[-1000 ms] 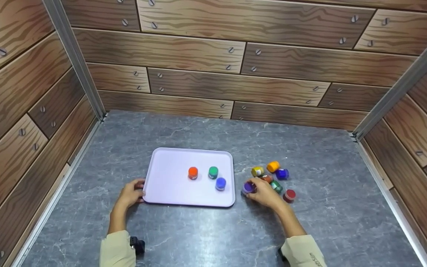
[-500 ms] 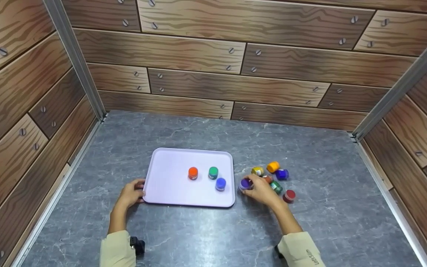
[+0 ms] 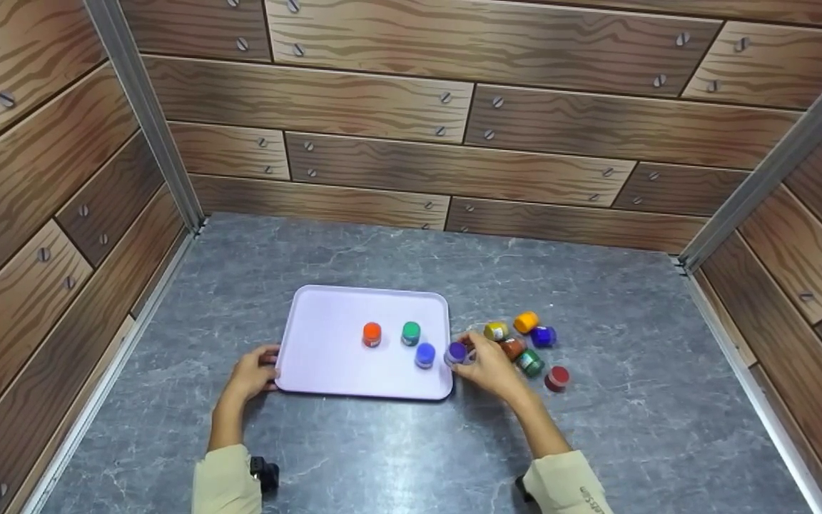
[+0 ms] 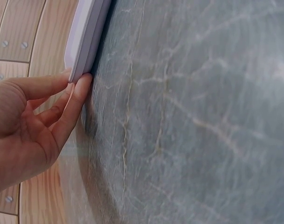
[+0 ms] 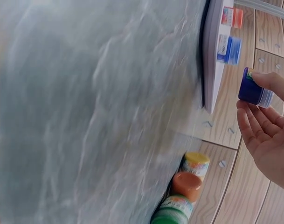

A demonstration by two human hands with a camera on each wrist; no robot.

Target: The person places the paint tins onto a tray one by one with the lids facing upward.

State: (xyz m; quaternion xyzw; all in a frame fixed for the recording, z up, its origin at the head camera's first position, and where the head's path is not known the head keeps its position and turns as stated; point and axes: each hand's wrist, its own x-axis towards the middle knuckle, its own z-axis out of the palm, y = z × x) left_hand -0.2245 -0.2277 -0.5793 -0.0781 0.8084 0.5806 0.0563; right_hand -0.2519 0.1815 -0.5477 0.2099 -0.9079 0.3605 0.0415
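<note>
A lilac tray [image 3: 332, 357] lies on the grey table, bearing a red-orange paint jar [image 3: 372, 334], a green one [image 3: 410, 333] and a blue one [image 3: 424, 355]. My left hand [image 3: 250, 373] pinches the tray's near left edge; in the left wrist view, thumb and fingers meet at the tray corner [image 4: 88, 44]. Between the thumb and fingers of my right hand [image 3: 493, 368] is a dark purple paint jar [image 3: 456, 353], held at the tray's right rim. The right wrist view shows this jar [image 5: 250, 88] raised off the table, its clear part toward the palm.
Right of the tray lie more paint jars: yellow [image 3: 496, 330], orange [image 3: 526, 321], dark blue [image 3: 544, 336], brown-orange [image 3: 512, 348], dark green [image 3: 530, 363] and dark red [image 3: 557, 378]. Wood-patterned walls [image 3: 382, 157] enclose the table at the back and both sides.
My right hand has carried the purple jar leftward from beside the other jars to the tray's right rim. The left hand and the tray have stayed in place.
</note>
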